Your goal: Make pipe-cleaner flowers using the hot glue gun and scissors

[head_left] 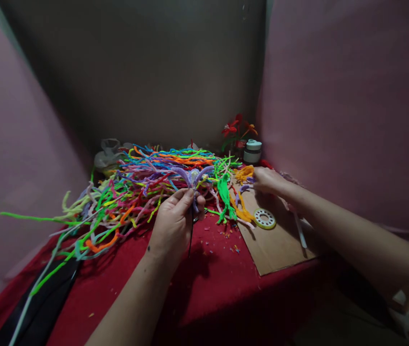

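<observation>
My left hand point(175, 218) is closed in a pinch around the stem of a purple pipe-cleaner flower point(193, 177), holding it upright over the red tablecloth point(208, 288); a thin dark wire hangs below the hand. My right hand point(267, 180) reaches out to the right, fingers curled on small purple and orange pipe-cleaner pieces point(245, 174) at the far edge of a cardboard sheet point(280, 245). What it grips is hidden.
A big heap of many-coloured pipe cleaners point(136, 187) covers the table's left and middle. Green pieces point(224, 192), a tape roll point(264, 218), a white strip point(301, 235), a small white jar point(252, 151), finished red flowers point(235, 129) and a plastic bag point(108, 154) lie around. Pink walls close both sides.
</observation>
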A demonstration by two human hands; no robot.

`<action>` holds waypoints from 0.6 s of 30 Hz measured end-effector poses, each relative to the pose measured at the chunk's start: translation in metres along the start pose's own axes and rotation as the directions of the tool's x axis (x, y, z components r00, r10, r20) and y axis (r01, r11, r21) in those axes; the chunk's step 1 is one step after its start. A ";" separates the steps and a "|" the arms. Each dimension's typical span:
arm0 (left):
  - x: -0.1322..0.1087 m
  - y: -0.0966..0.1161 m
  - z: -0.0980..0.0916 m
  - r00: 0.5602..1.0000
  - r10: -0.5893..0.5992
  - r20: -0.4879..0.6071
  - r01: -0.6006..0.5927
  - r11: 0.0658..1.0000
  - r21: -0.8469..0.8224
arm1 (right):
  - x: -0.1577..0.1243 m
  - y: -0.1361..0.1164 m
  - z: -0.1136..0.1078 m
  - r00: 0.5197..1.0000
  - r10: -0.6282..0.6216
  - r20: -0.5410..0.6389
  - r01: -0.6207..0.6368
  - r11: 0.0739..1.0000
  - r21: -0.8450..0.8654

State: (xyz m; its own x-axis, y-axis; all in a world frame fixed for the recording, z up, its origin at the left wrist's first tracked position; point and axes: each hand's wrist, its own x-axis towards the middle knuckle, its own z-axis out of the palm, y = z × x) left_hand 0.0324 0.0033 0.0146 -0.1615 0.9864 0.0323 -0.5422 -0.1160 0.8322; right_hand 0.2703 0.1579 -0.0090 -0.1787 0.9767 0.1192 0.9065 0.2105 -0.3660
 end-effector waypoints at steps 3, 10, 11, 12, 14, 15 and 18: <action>0.001 0.000 0.000 1.000 0.001 0.005 -0.001 1.000 -0.002 | 0.002 0.001 -0.008 0.994 0.103 -0.046 -0.098 0.991 0.091; 0.002 -0.003 -0.003 1.000 -0.004 0.028 0.003 1.000 0.009 | -0.011 -0.010 -0.019 0.991 0.135 -0.015 -0.095 0.767 0.634; 0.002 -0.003 -0.003 0.999 -0.010 0.030 0.010 1.000 0.001 | -0.015 -0.015 -0.019 0.994 0.111 -0.010 -0.070 0.693 0.717; 0.002 -0.003 -0.003 0.999 -0.016 0.032 0.016 1.000 -0.009 | -0.020 -0.021 -0.020 0.997 0.082 -0.009 -0.044 0.615 0.788; 0.001 -0.002 -0.003 0.999 -0.021 0.038 0.022 0.999 -0.032 | -0.031 -0.035 -0.018 1.000 0.013 -0.007 0.001 0.458 0.889; 0.001 -0.002 -0.003 0.999 -0.019 0.041 0.021 0.999 -0.047 | -0.037 -0.043 -0.017 1.000 -0.025 -0.010 0.019 0.388 0.921; 0.001 -0.003 -0.003 0.999 -0.012 0.044 0.016 0.995 -0.095 | -0.055 -0.065 -0.010 0.993 -0.117 -0.028 0.053 0.216 0.975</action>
State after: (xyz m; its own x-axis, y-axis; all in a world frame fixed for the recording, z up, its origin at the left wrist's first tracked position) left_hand 0.0308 0.0046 0.0104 -0.1182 0.9919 0.0467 -0.6209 -0.1105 0.7760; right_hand 0.2247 0.0896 0.0173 -0.2729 0.9436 0.1875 -0.1870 0.1392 -0.9725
